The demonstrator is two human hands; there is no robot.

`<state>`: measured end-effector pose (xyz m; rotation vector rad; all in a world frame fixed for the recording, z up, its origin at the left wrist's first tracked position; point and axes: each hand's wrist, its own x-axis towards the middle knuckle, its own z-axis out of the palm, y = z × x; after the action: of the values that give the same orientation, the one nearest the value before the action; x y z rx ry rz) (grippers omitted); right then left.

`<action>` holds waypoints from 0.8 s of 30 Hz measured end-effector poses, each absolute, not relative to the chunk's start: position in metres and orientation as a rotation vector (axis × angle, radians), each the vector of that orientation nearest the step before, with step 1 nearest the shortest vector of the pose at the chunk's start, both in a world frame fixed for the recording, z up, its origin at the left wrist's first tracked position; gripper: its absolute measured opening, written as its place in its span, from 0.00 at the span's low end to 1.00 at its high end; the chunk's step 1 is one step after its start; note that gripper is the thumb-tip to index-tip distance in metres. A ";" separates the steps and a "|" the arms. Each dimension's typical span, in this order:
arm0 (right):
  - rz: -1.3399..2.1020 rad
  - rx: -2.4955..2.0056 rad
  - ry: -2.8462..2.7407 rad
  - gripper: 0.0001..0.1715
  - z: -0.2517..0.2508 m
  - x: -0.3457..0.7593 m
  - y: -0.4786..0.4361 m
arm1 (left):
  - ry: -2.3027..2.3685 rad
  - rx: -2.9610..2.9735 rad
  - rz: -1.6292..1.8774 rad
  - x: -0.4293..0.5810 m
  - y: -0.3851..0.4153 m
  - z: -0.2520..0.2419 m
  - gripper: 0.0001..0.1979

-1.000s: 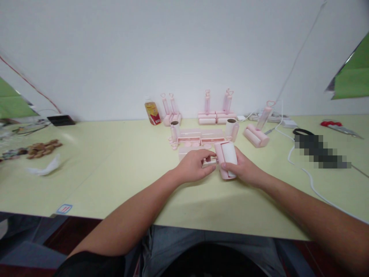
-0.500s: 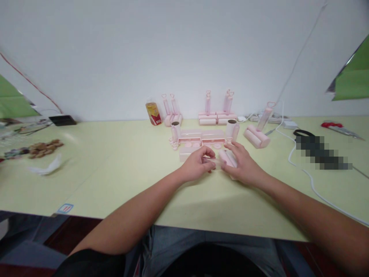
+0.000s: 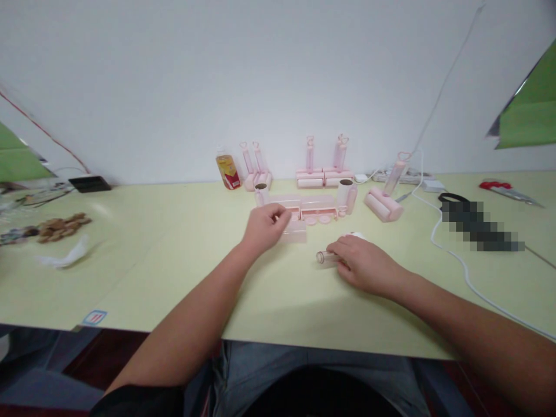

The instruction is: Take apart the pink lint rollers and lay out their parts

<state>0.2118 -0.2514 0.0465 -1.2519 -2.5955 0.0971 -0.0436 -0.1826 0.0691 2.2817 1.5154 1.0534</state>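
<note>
My right hand wraps round a clear tube handle near the middle of the table. The tube's open end points left. Partly hidden behind that hand is a white-and-pink lint roller head. My left hand, fingers curled into a pinch, hovers at the left part of the pink lint roller parts; what it holds, if anything, is hidden. Beside it lie a translucent pink cover, an open pink casing and small pink round caps. White paper rolls stand upright behind.
Lint rollers with heart-loop handles stand along the wall, another lint roller to the right. An amber bottle is at the back. A white cable, red-handled scissors and a black phone-like slab lie farther out.
My left hand has left the clear tube and moved left and back to the pink parts. My right hand now holds the tube alone, slightly lower, covering most of the roller head.
</note>
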 end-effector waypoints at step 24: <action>0.239 -1.081 -2.470 0.04 0.045 0.208 -0.252 | 1.310 1.770 0.878 -0.069 -0.167 0.079 0.10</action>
<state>0.2082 -0.2518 0.0448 -1.0813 -2.4702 0.2389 -0.0692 -0.1675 0.0792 1.7704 1.3104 0.8779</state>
